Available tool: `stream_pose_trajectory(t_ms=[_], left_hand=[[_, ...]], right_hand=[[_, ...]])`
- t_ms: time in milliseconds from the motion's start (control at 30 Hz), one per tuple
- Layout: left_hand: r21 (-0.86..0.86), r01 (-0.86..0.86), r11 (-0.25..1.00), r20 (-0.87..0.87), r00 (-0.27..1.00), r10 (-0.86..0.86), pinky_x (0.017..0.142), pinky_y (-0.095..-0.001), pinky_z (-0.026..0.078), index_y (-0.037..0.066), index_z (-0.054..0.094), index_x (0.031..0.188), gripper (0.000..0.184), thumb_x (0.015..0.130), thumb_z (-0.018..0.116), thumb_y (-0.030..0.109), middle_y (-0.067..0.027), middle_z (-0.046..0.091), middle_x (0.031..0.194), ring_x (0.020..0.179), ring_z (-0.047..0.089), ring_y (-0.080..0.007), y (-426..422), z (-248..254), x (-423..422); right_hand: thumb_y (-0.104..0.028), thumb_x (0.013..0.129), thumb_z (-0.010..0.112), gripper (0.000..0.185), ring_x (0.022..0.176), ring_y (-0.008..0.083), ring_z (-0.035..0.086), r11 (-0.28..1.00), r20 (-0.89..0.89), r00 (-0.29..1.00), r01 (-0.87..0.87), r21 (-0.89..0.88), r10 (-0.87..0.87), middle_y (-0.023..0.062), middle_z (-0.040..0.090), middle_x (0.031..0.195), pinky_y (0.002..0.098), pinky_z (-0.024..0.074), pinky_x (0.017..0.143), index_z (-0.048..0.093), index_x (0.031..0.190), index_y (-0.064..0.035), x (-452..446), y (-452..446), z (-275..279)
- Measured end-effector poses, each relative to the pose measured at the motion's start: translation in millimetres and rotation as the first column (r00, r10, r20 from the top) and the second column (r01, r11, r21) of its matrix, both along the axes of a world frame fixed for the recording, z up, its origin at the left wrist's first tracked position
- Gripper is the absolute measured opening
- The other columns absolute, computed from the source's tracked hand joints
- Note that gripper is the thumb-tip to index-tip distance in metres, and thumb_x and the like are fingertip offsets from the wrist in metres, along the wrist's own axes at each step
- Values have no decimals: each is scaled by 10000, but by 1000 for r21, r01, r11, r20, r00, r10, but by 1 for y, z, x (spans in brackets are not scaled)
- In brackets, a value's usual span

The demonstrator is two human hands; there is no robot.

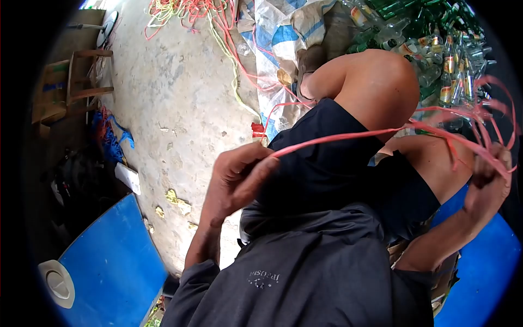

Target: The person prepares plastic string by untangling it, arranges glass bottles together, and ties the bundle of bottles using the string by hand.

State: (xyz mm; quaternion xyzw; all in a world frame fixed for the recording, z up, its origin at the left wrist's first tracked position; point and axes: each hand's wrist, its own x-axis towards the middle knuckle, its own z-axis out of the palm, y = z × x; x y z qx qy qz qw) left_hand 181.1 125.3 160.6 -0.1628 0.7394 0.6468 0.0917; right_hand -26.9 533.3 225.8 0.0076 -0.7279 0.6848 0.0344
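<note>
A pink plastic cord (338,137) runs across above my lap, stretched between both hands. Its one end is pinched between thumb and fingers of my left hand (245,171), over the dark shorts. At the right, my right hand (490,163) is closed round a bunch of the same cord, whose loops stand up blurred about the wrist and fingers. More pink strands trail past my knee toward the floor.
Many glass bottles (448,71) lie heaped at the upper right. A white and blue sack (272,60) is spread by my foot, near tangled pink and yellow cords (190,11). A wooden stool (90,73) and blue panel (114,261) are at left.
</note>
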Motion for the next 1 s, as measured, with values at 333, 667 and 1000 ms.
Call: stream_pose_trajectory(t_ms=[333, 667, 1000], left_hand=[[-34, 218, 975, -263, 940, -219, 623, -371, 497, -6, 678, 970, 147, 946, 712, 134, -141, 631, 775, 694, 655, -317, 65, 13, -33], [-89, 235, 968, -180, 952, -248, 623, -356, 484, -7, 670, 927, 136, 970, 672, 122, -141, 611, 741, 679, 635, -274, 22, 11, -33], [36, -53, 998, -69, 996, 56, 631, -217, 377, -63, 689, 965, 100, 983, 678, 35, -11, 590, 774, 715, 499, -51, -5, -5, -15]], right_hand=[[-17, 889, 746, 144, 710, 298, 677, 557, 41, 613, -742, 372, 789, 147, 664, 830, 347, 530, 634, 651, 993, 15, 77, -152, -35], [-106, 995, 619, 133, 619, 63, 500, 847, 251, 870, -480, 228, 425, -19, 548, 711, 240, 434, 584, 635, 885, -33, 47, -51, -34], [-272, 1043, 627, 248, 529, -7, 262, 965, 180, 983, 91, -245, -47, -70, 392, 671, 209, 211, 488, 616, 1032, -25, -13, 48, -17]])
